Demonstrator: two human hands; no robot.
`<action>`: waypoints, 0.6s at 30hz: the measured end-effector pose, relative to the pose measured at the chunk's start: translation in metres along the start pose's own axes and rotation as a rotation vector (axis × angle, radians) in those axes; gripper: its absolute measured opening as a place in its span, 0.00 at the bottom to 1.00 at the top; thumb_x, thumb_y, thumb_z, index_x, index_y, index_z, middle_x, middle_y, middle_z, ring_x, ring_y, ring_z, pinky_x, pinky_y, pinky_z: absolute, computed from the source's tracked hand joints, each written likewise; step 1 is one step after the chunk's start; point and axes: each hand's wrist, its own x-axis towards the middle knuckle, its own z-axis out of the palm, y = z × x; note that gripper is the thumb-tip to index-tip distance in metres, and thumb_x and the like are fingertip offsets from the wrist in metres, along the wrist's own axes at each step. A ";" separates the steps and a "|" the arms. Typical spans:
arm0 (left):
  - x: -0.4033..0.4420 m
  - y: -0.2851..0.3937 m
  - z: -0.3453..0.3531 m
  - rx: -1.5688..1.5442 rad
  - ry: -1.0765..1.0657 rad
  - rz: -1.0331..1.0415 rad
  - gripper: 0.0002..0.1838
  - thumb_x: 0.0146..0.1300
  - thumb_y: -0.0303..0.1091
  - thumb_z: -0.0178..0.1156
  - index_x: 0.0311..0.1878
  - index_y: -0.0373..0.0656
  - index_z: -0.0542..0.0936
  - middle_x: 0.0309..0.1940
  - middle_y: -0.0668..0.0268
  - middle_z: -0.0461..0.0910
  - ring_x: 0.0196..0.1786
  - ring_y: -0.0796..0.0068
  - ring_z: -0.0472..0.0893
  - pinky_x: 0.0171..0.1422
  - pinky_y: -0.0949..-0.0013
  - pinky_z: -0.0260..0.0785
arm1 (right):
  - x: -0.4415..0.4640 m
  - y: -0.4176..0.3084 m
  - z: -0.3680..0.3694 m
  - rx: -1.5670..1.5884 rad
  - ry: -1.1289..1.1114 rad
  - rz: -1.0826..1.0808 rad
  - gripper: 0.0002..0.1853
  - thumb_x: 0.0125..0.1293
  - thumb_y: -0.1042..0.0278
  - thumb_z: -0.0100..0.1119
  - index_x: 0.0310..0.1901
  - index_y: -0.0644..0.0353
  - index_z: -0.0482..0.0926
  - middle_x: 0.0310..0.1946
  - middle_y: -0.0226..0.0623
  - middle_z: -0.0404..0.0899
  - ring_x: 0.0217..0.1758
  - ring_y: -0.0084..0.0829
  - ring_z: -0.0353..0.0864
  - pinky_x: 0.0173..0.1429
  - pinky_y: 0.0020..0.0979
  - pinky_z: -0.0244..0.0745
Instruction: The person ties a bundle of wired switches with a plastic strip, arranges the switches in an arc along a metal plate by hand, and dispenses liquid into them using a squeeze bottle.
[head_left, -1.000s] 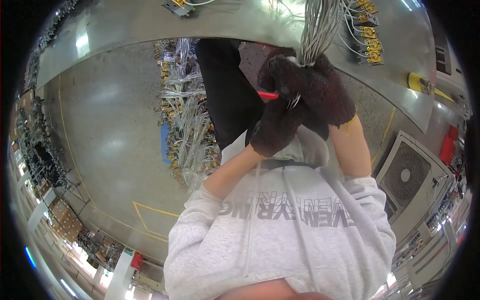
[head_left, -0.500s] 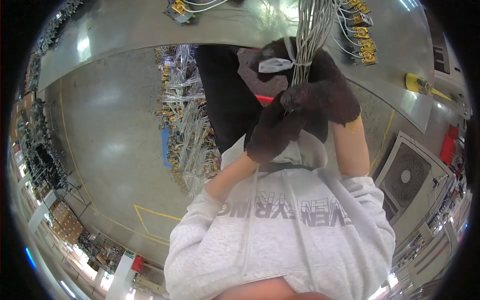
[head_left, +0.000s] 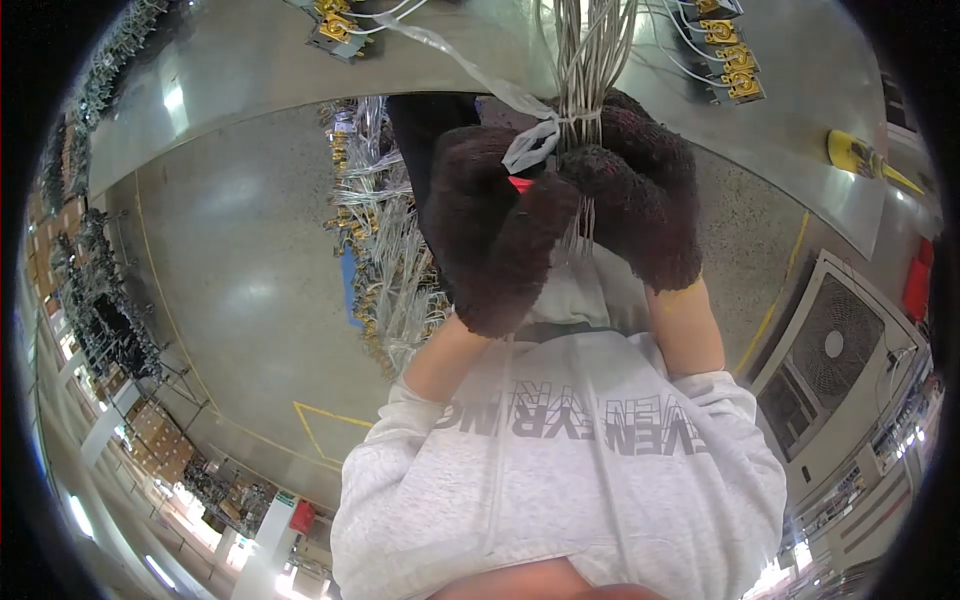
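A bundle of thin grey wires (head_left: 592,50) hangs over the table's near edge, bound by a pale plastic strip (head_left: 532,145) with a loop at its side. My right hand (head_left: 640,190), in a dark knitted glove, wraps round the bundle just below the tie. My left hand (head_left: 490,220), gloved alike, is curled at the strip's loop, its thumb close to the wires. The strip's other end runs up and left onto the table. Wire ends show below my right fingers. My fingers partly cover the lower bundle.
Brass-coloured terminal connectors (head_left: 738,58) on white wires lie on the metal table (head_left: 240,70), with another connector (head_left: 338,28) at upper left. A yellow bottle (head_left: 855,152) lies at the right. Bundled wires with connectors (head_left: 385,220) are piled at the left. A fan unit (head_left: 830,345) stands right.
My left hand has moved up and left, from the bundle's lower end to the strip's loop. The bundle and my right hand have shifted slightly left. The strip now stretches towards the upper left.
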 end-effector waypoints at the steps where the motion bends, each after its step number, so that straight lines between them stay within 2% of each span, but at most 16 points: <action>1: 0.005 0.005 0.002 -0.056 0.076 0.076 0.18 0.64 0.29 0.69 0.56 0.36 0.81 0.53 0.59 0.81 0.51 0.71 0.81 0.55 0.69 0.75 | 0.000 0.001 0.001 0.147 0.022 0.125 0.14 0.61 0.74 0.74 0.48 0.68 0.87 0.46 0.38 0.85 0.48 0.27 0.83 0.54 0.29 0.78; 2: 0.014 0.008 -0.002 -0.048 0.074 0.075 0.18 0.64 0.29 0.69 0.56 0.36 0.81 0.53 0.59 0.81 0.51 0.71 0.81 0.55 0.69 0.75 | 0.000 0.002 0.003 0.294 0.043 0.252 0.16 0.59 0.75 0.75 0.49 0.68 0.87 0.46 0.39 0.85 0.47 0.26 0.83 0.54 0.29 0.78; 3: 0.027 0.012 -0.010 0.218 -0.022 0.290 0.16 0.68 0.30 0.66 0.58 0.36 0.81 0.55 0.58 0.82 0.54 0.69 0.82 0.58 0.68 0.75 | -0.001 0.001 0.003 0.302 0.045 0.253 0.16 0.59 0.75 0.75 0.49 0.68 0.87 0.46 0.39 0.85 0.47 0.26 0.83 0.54 0.29 0.78; 6: 0.040 0.035 -0.004 0.452 -0.090 0.329 0.14 0.71 0.30 0.64 0.57 0.35 0.84 0.52 0.54 0.85 0.52 0.62 0.85 0.58 0.65 0.77 | -0.001 0.002 0.006 0.285 0.034 0.215 0.16 0.59 0.74 0.76 0.48 0.67 0.88 0.48 0.39 0.85 0.47 0.26 0.83 0.53 0.30 0.79; 7: 0.049 0.049 0.000 0.454 -0.173 0.154 0.14 0.71 0.32 0.64 0.55 0.35 0.84 0.49 0.55 0.87 0.50 0.63 0.86 0.55 0.65 0.78 | -0.001 0.004 0.008 0.295 0.060 0.203 0.15 0.59 0.74 0.76 0.48 0.68 0.87 0.48 0.39 0.86 0.48 0.26 0.84 0.53 0.30 0.79; 9: 0.061 0.065 0.003 0.466 -0.257 -0.023 0.14 0.71 0.33 0.65 0.54 0.35 0.85 0.46 0.56 0.88 0.48 0.63 0.87 0.53 0.65 0.79 | 0.000 0.005 0.009 0.317 0.090 0.190 0.15 0.60 0.74 0.75 0.49 0.68 0.87 0.48 0.39 0.86 0.48 0.26 0.84 0.53 0.30 0.79; 12: 0.071 0.066 -0.002 0.563 -0.328 0.060 0.15 0.70 0.35 0.67 0.52 0.33 0.85 0.41 0.62 0.88 0.44 0.70 0.87 0.49 0.67 0.79 | -0.001 0.004 0.007 0.235 0.053 0.108 0.17 0.61 0.73 0.75 0.51 0.68 0.86 0.47 0.40 0.86 0.48 0.28 0.85 0.53 0.30 0.79; 15: 0.071 0.056 -0.009 0.591 -0.313 0.253 0.16 0.69 0.36 0.68 0.51 0.32 0.86 0.41 0.63 0.88 0.44 0.73 0.86 0.48 0.67 0.79 | -0.008 0.009 0.009 0.404 0.089 0.141 0.18 0.62 0.75 0.73 0.54 0.68 0.85 0.46 0.41 0.87 0.47 0.30 0.85 0.54 0.31 0.79; 18: 0.071 0.060 -0.003 0.584 -0.265 0.245 0.17 0.69 0.37 0.68 0.52 0.33 0.86 0.40 0.62 0.89 0.44 0.73 0.86 0.48 0.66 0.79 | -0.007 0.007 0.005 0.324 0.049 0.143 0.16 0.66 0.74 0.70 0.54 0.67 0.84 0.46 0.43 0.86 0.46 0.34 0.85 0.55 0.33 0.79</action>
